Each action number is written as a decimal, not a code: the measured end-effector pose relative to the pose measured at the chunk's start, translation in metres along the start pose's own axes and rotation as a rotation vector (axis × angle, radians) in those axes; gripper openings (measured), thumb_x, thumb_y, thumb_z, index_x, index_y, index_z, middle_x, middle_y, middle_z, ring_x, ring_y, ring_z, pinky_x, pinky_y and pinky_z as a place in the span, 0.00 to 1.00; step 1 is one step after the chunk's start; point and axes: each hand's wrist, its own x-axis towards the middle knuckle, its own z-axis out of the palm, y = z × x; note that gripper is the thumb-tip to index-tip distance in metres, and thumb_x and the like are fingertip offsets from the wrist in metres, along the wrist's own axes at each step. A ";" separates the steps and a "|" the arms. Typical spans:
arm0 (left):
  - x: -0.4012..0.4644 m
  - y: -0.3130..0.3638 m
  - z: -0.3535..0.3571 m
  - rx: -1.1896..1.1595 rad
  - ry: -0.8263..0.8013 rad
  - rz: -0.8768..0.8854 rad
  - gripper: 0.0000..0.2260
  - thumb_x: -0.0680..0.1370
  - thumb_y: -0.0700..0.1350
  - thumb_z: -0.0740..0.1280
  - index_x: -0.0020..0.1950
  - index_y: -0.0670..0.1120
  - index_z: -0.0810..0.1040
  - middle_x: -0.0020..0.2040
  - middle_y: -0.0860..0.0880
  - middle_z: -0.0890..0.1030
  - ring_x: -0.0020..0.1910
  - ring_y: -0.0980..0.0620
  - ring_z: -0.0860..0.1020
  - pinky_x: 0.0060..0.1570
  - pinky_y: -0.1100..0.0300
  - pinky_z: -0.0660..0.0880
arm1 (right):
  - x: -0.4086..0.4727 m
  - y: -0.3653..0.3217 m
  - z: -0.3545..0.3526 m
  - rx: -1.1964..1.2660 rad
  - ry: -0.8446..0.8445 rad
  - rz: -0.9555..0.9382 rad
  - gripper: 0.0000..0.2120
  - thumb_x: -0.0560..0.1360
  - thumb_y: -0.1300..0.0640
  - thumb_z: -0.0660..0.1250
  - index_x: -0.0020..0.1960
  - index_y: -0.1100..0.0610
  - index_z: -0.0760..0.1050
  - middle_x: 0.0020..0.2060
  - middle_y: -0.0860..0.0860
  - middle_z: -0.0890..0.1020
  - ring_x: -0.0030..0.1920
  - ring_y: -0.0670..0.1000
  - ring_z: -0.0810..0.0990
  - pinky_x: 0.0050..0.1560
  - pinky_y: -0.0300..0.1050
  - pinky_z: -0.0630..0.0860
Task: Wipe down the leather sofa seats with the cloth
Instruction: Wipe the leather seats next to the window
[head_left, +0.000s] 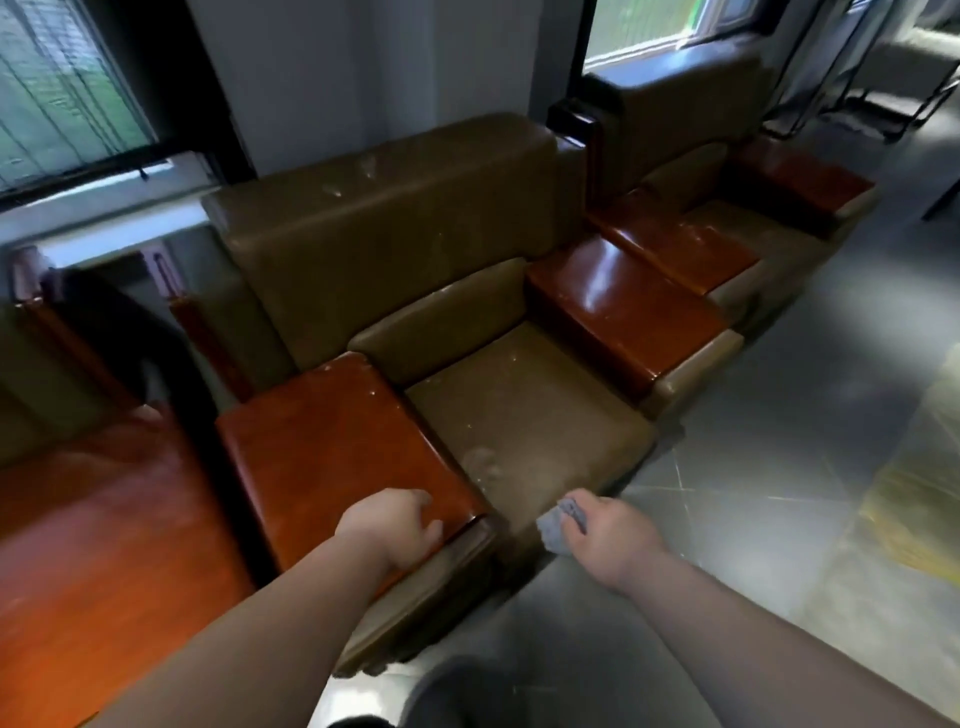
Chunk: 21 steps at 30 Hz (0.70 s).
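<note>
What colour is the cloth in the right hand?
Grey-blue. The head view shows the cloth bunched in the right hand.

The sofa seat (524, 421) lies between two wooden armrests (332, 447), one on each side. The backrest (384, 244) stands behind it. The left hand (389, 525) rests on the left armrest's front end. The right hand (608, 535) holds the cloth (553, 530) at the seat's front edge. A second sofa (727, 171) sits further right.

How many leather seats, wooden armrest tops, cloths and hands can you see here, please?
Leather seats: 2 (near one, far one)
Wooden armrest tops: 4 ()
Cloths: 1, in the right hand
Hands: 2, the left hand on an armrest
Total: 9
</note>
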 end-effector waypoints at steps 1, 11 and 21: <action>-0.001 0.002 0.006 -0.017 -0.009 -0.018 0.22 0.83 0.59 0.65 0.77 0.57 0.73 0.68 0.54 0.79 0.64 0.53 0.79 0.57 0.58 0.77 | 0.008 0.006 0.000 -0.004 -0.007 -0.014 0.13 0.83 0.41 0.55 0.59 0.47 0.72 0.52 0.51 0.82 0.52 0.56 0.80 0.48 0.48 0.75; 0.073 -0.013 0.032 -0.094 0.003 -0.204 0.23 0.82 0.62 0.63 0.75 0.58 0.74 0.67 0.56 0.80 0.61 0.54 0.79 0.52 0.60 0.73 | 0.103 0.018 0.013 -0.065 -0.105 -0.088 0.13 0.84 0.40 0.52 0.59 0.44 0.70 0.44 0.46 0.76 0.43 0.52 0.75 0.41 0.47 0.70; 0.170 0.017 0.092 -0.207 -0.019 -0.267 0.22 0.82 0.58 0.62 0.75 0.54 0.74 0.72 0.49 0.76 0.68 0.46 0.77 0.64 0.49 0.78 | 0.206 0.048 0.063 -0.070 -0.226 -0.136 0.15 0.84 0.40 0.50 0.56 0.47 0.71 0.38 0.47 0.73 0.42 0.55 0.76 0.41 0.48 0.69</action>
